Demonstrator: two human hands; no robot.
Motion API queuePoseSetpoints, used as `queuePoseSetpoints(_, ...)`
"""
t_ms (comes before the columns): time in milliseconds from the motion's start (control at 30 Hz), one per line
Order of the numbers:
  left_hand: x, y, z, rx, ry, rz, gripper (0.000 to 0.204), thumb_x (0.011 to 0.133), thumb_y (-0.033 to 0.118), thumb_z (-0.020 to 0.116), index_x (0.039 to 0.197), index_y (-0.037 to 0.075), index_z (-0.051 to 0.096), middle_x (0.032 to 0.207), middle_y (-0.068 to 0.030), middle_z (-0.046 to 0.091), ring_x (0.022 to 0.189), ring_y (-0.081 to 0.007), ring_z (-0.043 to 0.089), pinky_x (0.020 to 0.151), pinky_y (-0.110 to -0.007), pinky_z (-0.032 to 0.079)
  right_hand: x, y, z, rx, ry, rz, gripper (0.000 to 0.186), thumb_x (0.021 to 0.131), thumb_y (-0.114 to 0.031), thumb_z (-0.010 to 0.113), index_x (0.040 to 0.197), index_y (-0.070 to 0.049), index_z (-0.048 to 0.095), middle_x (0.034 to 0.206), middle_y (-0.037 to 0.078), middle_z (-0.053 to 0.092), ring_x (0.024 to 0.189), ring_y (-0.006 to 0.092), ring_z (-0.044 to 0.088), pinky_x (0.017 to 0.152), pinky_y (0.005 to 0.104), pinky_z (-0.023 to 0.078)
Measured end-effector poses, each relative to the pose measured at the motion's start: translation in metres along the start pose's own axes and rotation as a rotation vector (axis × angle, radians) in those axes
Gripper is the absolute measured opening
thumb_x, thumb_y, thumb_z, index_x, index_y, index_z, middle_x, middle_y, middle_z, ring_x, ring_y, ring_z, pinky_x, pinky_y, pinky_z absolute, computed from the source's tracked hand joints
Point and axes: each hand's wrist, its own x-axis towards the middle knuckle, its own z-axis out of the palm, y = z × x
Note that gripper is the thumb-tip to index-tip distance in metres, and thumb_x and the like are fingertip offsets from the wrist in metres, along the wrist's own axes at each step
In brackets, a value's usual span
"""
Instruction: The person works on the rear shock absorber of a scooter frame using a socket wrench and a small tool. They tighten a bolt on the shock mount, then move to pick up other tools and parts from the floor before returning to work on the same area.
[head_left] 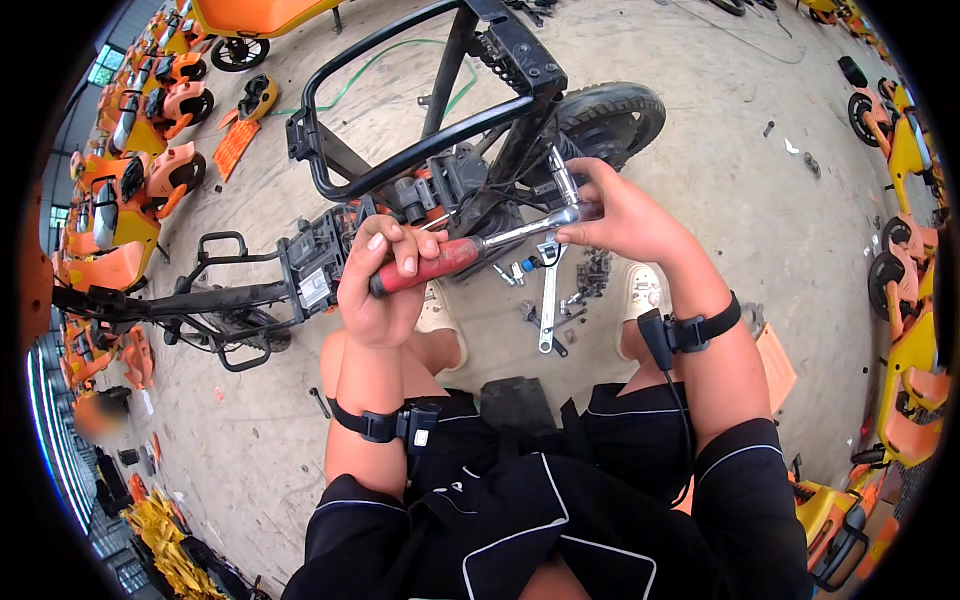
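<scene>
Evidently both hands shared 1 tool: the left hand (385, 290) was wrapped tightly around the red handle of a ratchet wrench (470, 252), likely to swing it, while the right hand (625, 215) pinched the wrench's metal head, apparently steadying it on a fitting of the black scooter frame (440, 150) just beyond the fingers. Below the right hand, 1 combination spanner (548, 300) lay on the concrete floor (740, 180) beside scattered small bolts (595, 272), within easy reach. Beyond the frame stood its black tyre (610, 115). Far to the left, orange scooter shells (130, 170) were piled; no containers were visible.
</scene>
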Motion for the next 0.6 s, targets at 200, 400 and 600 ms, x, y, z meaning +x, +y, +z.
queuePoseSetpoints(200, 0.006, -0.002, 0.012, -0.086, -0.085, 0.052, 0.021, 0.099, 0.022, 0.045, 0.103, 0.006, 0.058, 0.075, -0.0040, 0.059, 0.096, -0.0224, 0.059, 0.109, -0.046, 0.040, 0.003, -0.001, -0.004, 0.139, -0.097, -0.009, 0.094, 0.078, -0.011, 0.084, 0.150, 0.004, 0.025, 0.102, 0.016, 0.068, 0.094, 0.0196, 0.069, 0.081, 0.0324, 0.054)
queuePoseSetpoints(400, 0.010, -0.002, 0.019, -0.070, -0.162, 0.078, 0.022, 0.098, 0.024, 0.047, 0.107, 0.006, 0.058, 0.083, -0.0055, 0.061, 0.101, -0.0241, 0.058, 0.112, -0.048, 0.038, 0.005, -0.001, -0.002, 0.233, -0.108, 0.003, 0.098, 0.078, -0.007, 0.084, 0.153, -0.001, 0.021, 0.098, 0.010, 0.066, 0.087, 0.0146, 0.065, 0.075, 0.0290, 0.054)
queuePoseSetpoints(600, 0.012, -0.006, 0.028, -0.017, -0.247, 0.166, 0.020, 0.097, 0.022, 0.049, 0.109, 0.007, 0.058, 0.089, -0.0064, 0.062, 0.106, -0.0248, 0.058, 0.113, -0.049, 0.037, 0.004, -0.006, 0.007, 0.106, -0.029, -0.006, 0.098, 0.075, -0.003, 0.080, 0.154, -0.003, 0.022, 0.092, 0.008, 0.063, 0.085, 0.0141, 0.065, 0.075, 0.0298, 0.053)
